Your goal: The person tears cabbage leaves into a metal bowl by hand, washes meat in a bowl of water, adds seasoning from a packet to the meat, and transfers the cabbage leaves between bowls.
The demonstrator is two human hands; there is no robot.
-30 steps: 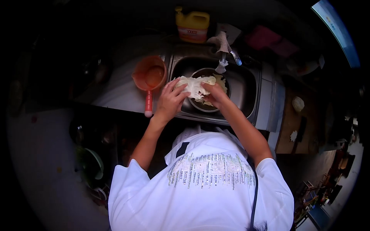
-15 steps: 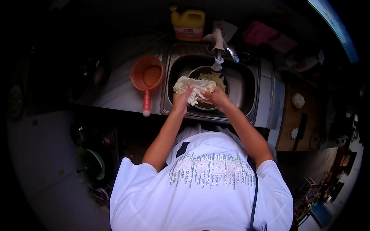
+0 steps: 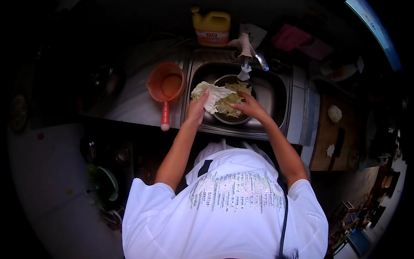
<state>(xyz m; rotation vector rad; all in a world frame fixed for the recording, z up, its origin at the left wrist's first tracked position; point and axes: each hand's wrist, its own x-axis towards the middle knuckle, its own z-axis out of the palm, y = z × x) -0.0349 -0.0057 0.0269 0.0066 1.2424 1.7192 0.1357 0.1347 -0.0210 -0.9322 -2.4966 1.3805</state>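
Holding a leaf in my left hand, right hand spread over the bowl

Left hand [image 3: 197,110]: grasping a pale, crinkled cabbage-like leaf [image 3: 214,93]. Thumb lies on the upper face, fingers mostly hidden underneath, so can't tell how far they curl. Leaf sticks out both sides of the thumb; its right part reaches over the left rim of the metal bowl [image 3: 225,79].

Right hand [image 3: 252,108]: not closed on anything I can make out. Thumb and fingers apart, pointing left, over the right part of the bowl. Loose leaf pieces [image 3: 242,87] right by the fingertips; can't tell if they touch. Hands well apart from each other, leaf and leaf pieces between them.

Arm pose: both elbows bent and out to the sides, just beyond my white sleeves. Left forearm runs up and slightly inward, wrist near the front left of the sink [image 3: 274,99]. Right forearm slants up and left across the sink's front edge.

Surroundings: bowl sits in the sink, below the cloth-wrapped tap [image 3: 245,60]. Orange dipper [image 3: 171,82] on the bench [image 3: 138,103], left of the sink, handle toward me. Yellow jug [image 3: 211,28] behind the sink.
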